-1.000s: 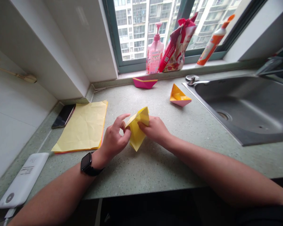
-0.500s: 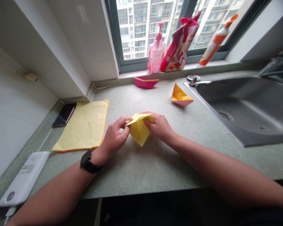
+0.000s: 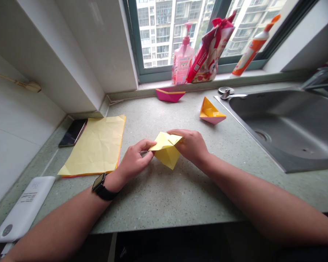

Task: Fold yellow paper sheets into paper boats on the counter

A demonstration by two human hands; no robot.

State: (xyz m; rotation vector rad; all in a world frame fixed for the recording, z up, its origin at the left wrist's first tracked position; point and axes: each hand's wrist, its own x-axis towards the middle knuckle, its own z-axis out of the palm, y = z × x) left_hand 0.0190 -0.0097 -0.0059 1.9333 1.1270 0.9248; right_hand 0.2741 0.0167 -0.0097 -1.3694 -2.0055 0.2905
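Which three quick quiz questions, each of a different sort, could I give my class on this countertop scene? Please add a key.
1. Multiple choice: What do the left hand and right hand both hold?
a) the dark phone
b) the folded yellow paper
c) the white power bank

2. True or false: The orange-and-pink boat sits nearer the sink than the magenta boat does.

3. Short answer: What stands on the windowsill, just left of the red bag as the picture shows it?

Key:
1. b
2. True
3. The pink pump bottle
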